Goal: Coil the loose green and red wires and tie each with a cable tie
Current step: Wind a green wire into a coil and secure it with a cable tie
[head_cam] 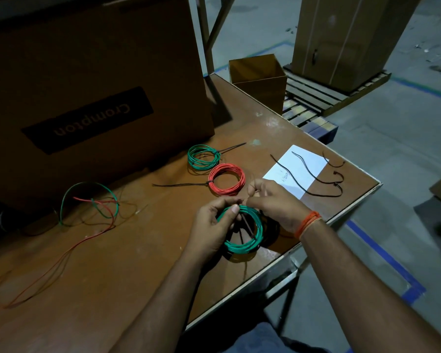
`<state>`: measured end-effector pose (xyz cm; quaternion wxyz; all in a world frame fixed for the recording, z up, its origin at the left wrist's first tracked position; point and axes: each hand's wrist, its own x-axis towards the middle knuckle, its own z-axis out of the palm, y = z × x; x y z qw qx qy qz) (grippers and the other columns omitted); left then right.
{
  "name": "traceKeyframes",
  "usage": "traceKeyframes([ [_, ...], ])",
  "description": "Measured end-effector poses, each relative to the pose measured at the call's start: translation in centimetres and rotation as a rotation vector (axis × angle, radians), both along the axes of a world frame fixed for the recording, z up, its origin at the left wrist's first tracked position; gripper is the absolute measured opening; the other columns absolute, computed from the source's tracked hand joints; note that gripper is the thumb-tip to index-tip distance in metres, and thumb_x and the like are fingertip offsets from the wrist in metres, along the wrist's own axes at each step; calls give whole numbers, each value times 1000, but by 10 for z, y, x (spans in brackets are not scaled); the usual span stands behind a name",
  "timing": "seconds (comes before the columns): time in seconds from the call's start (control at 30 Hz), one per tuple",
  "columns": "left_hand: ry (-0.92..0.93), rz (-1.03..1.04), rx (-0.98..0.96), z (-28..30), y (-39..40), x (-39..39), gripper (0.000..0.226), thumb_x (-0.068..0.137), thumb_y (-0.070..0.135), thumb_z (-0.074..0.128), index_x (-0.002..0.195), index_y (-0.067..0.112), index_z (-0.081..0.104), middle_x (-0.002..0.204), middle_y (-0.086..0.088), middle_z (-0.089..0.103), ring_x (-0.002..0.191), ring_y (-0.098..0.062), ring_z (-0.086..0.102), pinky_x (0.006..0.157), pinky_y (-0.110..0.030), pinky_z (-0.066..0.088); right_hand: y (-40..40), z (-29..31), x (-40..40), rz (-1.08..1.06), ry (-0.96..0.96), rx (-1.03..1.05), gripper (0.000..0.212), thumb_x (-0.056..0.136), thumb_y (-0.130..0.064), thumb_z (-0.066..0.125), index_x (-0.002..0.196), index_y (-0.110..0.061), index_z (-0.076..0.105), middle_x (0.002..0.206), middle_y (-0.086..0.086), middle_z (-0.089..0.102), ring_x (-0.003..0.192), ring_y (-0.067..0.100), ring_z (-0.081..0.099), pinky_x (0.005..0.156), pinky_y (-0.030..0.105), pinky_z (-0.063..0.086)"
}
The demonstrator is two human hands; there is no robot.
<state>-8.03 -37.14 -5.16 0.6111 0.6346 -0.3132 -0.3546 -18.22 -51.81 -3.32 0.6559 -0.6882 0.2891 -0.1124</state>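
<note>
Head view — stock of work on the brown table [143, 250].

Done: one tied green coil [203, 157] near the large cardboard box [87, 85], its tie tail sticking out toward the right; one tied red coil [226, 179] just beside it, tie tail lying out to the left.

In hand: a second green coil [247, 233], held above the table's near edge. A dark cable tie [247, 226] crosses the coil's opening; whether it is threaded through its head cannot be told.

Left to do, by judgement: cinch this tie, then coil and tie the loose green wire [87, 197] and the loose red wire [49, 271], both sprawled at the left and tangled together where they cross.

Spare cable ties [318, 179] lie on and beside a white paper sheet [294, 171] at the right — apparently three. A small open box [259, 77] stands at the far corner.

Hands: left hand [211, 225] curls round the coil's left side, thumb pressing its top. Right hand [273, 200], an orange thread band on its wrist, pinches at the coil's top, probably the tie's end; fingertips meet the left thumb there.
</note>
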Motion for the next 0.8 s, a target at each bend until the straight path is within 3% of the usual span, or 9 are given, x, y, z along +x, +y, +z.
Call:
traceKeyframes([
  [0.1,39,39,-5,0,-1,-2,16,102,10,59,109,1,71,81,-8,67,70,-10,61,64,-21,48,9,6,-11,-20,-53,-61,9,96,-12,60,88,-15,57,64,-9,62,58,2,57,57,22,45],
  [0.23,7,42,32,1,-3,-1,15,102,13,60,103,5,73,77,-2,67,71,-9,62,64,-22,48,26,6,-37,-146,-130,-414,10,95,-12,61,94,-22,63,92,-4,67,86,14,67,72,36,58],
  [0.4,3,65,50,3,-7,-2,19,101,17,62,86,11,72,73,-1,69,70,-13,63,64,-30,47,42,20,-52,-66,-249,-829,20,85,-15,74,104,-20,71,102,-12,67,94,3,58,72,16,44],
  [0.47,-22,60,42,3,-7,-2,26,101,20,62,80,8,69,71,-6,66,68,-16,59,63,-32,44,43,19,-52,35,-268,-834,23,84,-13,77,106,-20,73,100,-14,69,90,1,58,77,12,39],
  [0.57,-55,63,63,3,-8,-1,31,101,21,62,72,12,67,67,-5,63,63,-17,55,61,-33,41,43,13,-56,150,-291,-757,27,82,-15,79,108,-23,75,92,-14,69,81,4,60,72,14,44],
  [0.67,-64,76,96,2,-10,0,32,99,26,62,72,11,66,65,-5,63,63,-18,57,63,-37,43,44,9,-60,206,-290,-629,23,82,-24,82,105,-23,78,91,-11,72,76,10,66,65,29,53],
  [0.8,-77,100,131,2,-13,-1,34,100,24,63,68,12,65,61,-3,62,58,-16,54,61,-32,41,53,6,-56,99,-360,-592,9,85,-12,78,94,-14,80,89,-12,74,83,6,70,74,19,52],
])
